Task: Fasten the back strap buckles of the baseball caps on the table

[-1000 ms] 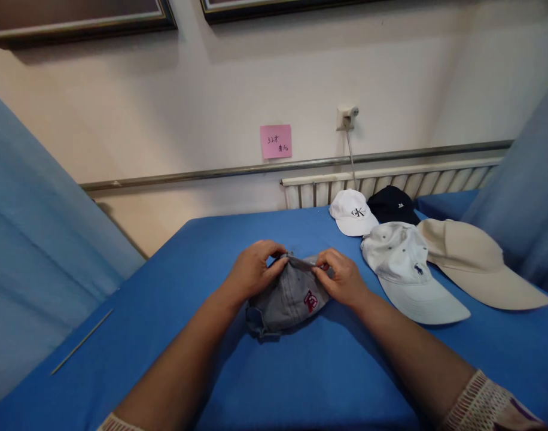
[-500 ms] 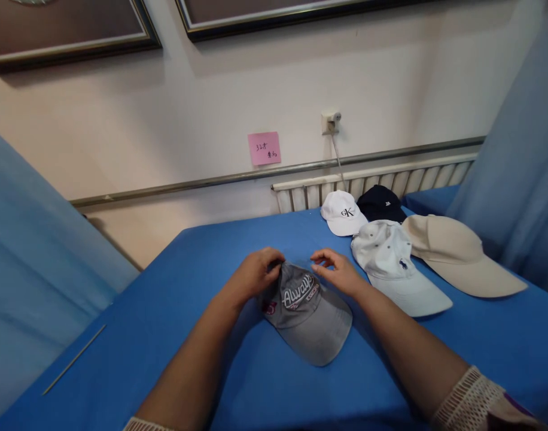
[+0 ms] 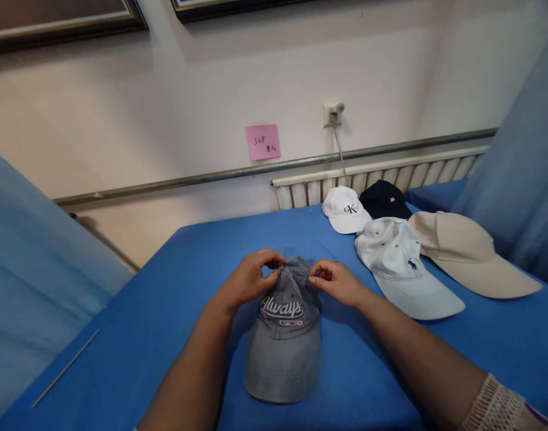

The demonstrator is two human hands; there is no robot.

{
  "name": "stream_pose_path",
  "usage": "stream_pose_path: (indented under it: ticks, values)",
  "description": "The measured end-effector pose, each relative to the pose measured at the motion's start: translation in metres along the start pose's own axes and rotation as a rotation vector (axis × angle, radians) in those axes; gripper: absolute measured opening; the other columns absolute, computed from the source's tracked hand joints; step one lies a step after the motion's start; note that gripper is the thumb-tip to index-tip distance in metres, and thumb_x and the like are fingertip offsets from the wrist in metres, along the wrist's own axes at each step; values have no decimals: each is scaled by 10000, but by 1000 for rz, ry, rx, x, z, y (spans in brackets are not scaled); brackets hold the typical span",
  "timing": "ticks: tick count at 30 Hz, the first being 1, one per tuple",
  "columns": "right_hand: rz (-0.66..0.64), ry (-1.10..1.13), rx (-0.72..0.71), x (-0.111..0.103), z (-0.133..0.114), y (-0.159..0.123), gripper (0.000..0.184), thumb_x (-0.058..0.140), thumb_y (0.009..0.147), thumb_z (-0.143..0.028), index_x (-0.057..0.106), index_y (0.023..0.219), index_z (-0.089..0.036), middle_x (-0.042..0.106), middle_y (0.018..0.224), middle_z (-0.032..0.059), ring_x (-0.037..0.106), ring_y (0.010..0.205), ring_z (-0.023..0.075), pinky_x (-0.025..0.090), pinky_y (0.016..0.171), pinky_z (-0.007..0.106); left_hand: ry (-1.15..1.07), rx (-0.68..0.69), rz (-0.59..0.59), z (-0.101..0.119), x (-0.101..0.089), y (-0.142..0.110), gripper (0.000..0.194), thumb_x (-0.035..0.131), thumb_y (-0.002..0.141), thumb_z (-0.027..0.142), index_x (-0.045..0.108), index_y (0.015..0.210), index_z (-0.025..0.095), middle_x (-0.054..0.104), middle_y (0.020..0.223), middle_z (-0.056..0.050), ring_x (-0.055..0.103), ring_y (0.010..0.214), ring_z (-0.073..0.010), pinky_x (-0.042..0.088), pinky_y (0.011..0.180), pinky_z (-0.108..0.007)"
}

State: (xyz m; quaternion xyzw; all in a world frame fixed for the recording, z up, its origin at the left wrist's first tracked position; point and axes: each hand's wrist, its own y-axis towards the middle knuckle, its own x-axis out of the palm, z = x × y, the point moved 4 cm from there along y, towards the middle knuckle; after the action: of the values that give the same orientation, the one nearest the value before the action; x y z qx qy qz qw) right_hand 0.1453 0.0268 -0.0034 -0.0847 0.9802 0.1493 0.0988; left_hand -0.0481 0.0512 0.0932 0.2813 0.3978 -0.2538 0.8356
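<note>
A grey baseball cap with "Always" lettering is in front of me, its brim toward me. My left hand pinches the cap's crown at its upper left. On the crown's right side, the fingertips of my right hand are closed on the fabric. The top of the crown is creased between my two hands. Whether the brim rests on the cloth or hangs just above it, I cannot tell.
On the blue-covered table, at right, lie a white cap, a navy cap, a pale cap with a small emblem and a beige cap. A thin stick lies left. Curtains hang at both sides.
The grey cap has turned so its brim points straight toward me instead of toward the lower right. My right hand has closed on its crown; my left hand keeps its hold.
</note>
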Motion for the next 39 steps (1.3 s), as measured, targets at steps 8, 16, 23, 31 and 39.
stream_pose_path:
  ticks: [8, 16, 23, 31, 39]
  values:
    - [33, -424, -186, 22, -6, -5, 291, 678, 732, -162, 616, 1004, -246, 590, 914, 17, 558, 788, 167, 435, 679, 287, 38, 17, 35, 4, 5, -5, 272, 523, 717, 68, 636, 934, 187, 662, 894, -21, 595, 833, -144, 480, 790, -276]
    - [126, -511, -202, 25, -1, 0, 133, 559, 815, -148, 584, 926, -217, 600, 895, 42, 567, 814, 189, 441, 711, 316, 69, 25, 79, 2, 5, -5, 233, 535, 764, 104, 644, 954, 184, 670, 931, -27, 610, 843, -141, 485, 801, -273]
    - [21, -451, -140, 27, 1, -3, 353, 658, 761, -211, 584, 1105, -225, 627, 974, 47, 586, 777, 176, 452, 684, 303, 66, 18, 104, -2, 6, -5, 246, 542, 748, 94, 646, 954, 177, 678, 931, -30, 614, 839, -142, 492, 790, -270]
    - [18, -414, -89, 43, 14, 1, 295, 603, 801, -190, 599, 1093, -231, 674, 1027, 56, 633, 927, 212, 480, 798, 339, 58, 24, 153, -2, 5, -5, 191, 567, 773, 136, 656, 936, 179, 685, 892, -20, 632, 811, -138, 500, 760, -254]
    - [123, -236, -86, 42, 18, 8, 384, 656, 753, -178, 570, 1124, -225, 672, 1059, 56, 617, 984, 212, 473, 877, 387, 47, 18, 161, -2, 5, -5, 201, 573, 761, 123, 660, 934, 181, 696, 897, -21, 642, 807, -142, 508, 749, -252]
